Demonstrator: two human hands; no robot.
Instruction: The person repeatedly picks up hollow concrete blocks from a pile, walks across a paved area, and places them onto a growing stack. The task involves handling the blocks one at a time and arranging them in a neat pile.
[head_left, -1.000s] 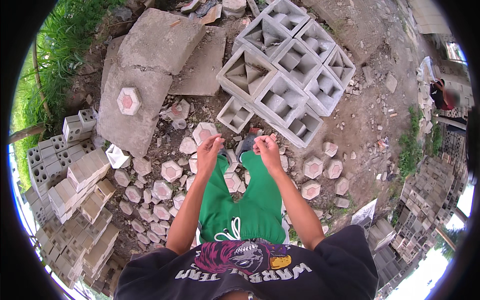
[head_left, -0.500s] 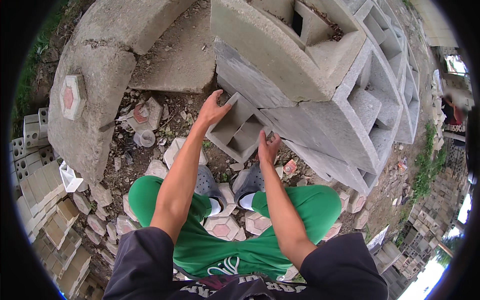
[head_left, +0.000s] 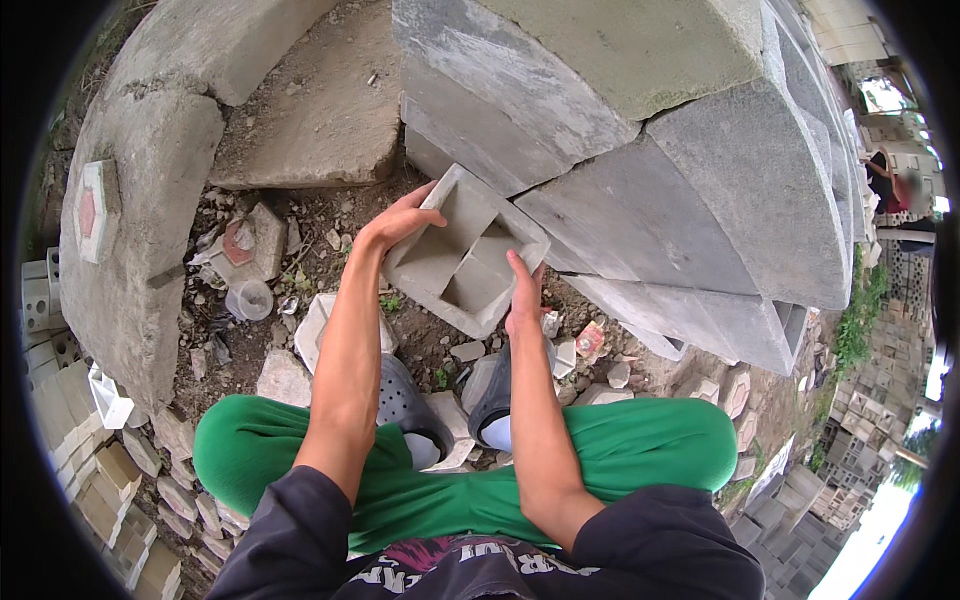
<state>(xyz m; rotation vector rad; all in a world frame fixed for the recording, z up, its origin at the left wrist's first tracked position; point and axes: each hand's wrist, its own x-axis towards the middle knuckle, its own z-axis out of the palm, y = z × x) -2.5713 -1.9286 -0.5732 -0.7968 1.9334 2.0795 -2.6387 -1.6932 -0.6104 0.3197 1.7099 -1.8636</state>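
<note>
A grey hollow concrete block (head_left: 487, 222) is tilted in front of me, its two cavities facing up toward me. My left hand (head_left: 402, 219) grips its upper left side, thumb over the rim and fingers behind the wall. At the lower right side, my right hand (head_left: 525, 294) clasps the block with the thumb on the rim and the other fingers partly hidden. Close beside the block, on its right, rises a stack of larger grey concrete blocks (head_left: 640, 200). Whether the held block touches the stack or the ground, I cannot tell.
A thick concrete slab (head_left: 150, 130) curves along the left, bearing a hexagonal paver (head_left: 96, 212). Rubble, another paver (head_left: 250, 245) and a clear plastic cup (head_left: 250, 299) lie on the dirt. A person (head_left: 895, 185) is far right, near more stacked blocks (head_left: 860, 410).
Both hands have closed onto the hollow block, which has come up nearer to me and turned slightly. My view has shifted, and the stack looks larger.
</note>
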